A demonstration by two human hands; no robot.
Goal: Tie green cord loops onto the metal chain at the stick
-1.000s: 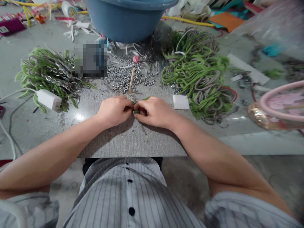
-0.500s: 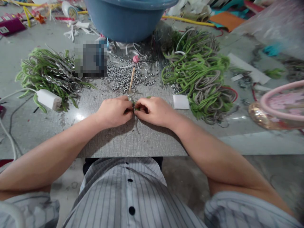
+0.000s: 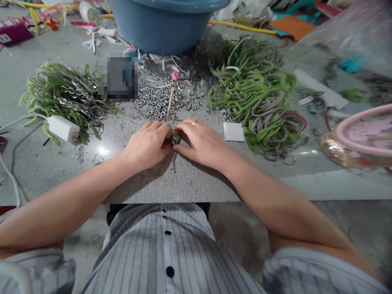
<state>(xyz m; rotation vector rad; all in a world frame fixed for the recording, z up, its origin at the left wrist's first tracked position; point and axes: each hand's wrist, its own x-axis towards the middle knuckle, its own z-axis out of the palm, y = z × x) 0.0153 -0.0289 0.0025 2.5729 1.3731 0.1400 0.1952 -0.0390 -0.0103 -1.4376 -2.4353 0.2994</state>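
Close to the table's front edge, my left hand [image 3: 147, 142] and my right hand [image 3: 200, 141] meet over a small green and grey cord [image 3: 175, 138]. The left fingers are closed around one side of the cord, with their tips partly hidden. On the other side, my right thumb and forefinger pinch it, and a ring shows on that hand. A grey cord end hangs toward me below the fingertips. Just beyond the hands lies a thin wooden stick [image 3: 170, 103], pointing at a spread of small metal nuts or rings [image 3: 153, 96].
A bundle of green and grey cords with metal chains [image 3: 67, 92] lies left, beside a white charger [image 3: 63, 129]. A larger cord pile [image 3: 260, 98] lies right, near a white square [image 3: 233, 132]. Behind stands a blue basin [image 3: 168, 28]. A pink-handled item [image 3: 364, 139] sits far right.
My right hand has turned and its fingers have spread a little, so the ring now shows. The left hand has shifted slightly, its knuckles higher. The cord between them is more visible.
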